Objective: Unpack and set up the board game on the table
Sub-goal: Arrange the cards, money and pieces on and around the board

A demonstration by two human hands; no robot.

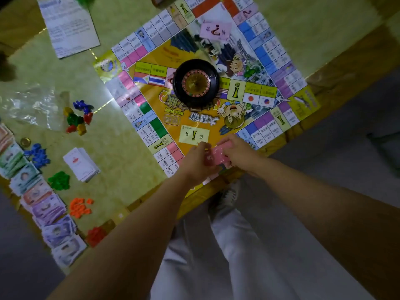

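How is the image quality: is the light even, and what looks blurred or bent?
Head view: dim greenish light, darker at the corners; the bag glints; the left hand, right hand and their cards are blurred; board print is soft; the wide lens bends the table edge.

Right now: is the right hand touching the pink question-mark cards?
Touching. The head view shows the right hand gripping the pink question-mark cards at their right end; the left hand holds the other end.

Dim, greenish light is covering the scene; faint glints are streaking the table (121,161); wide-angle distortion is bending the blurred edges
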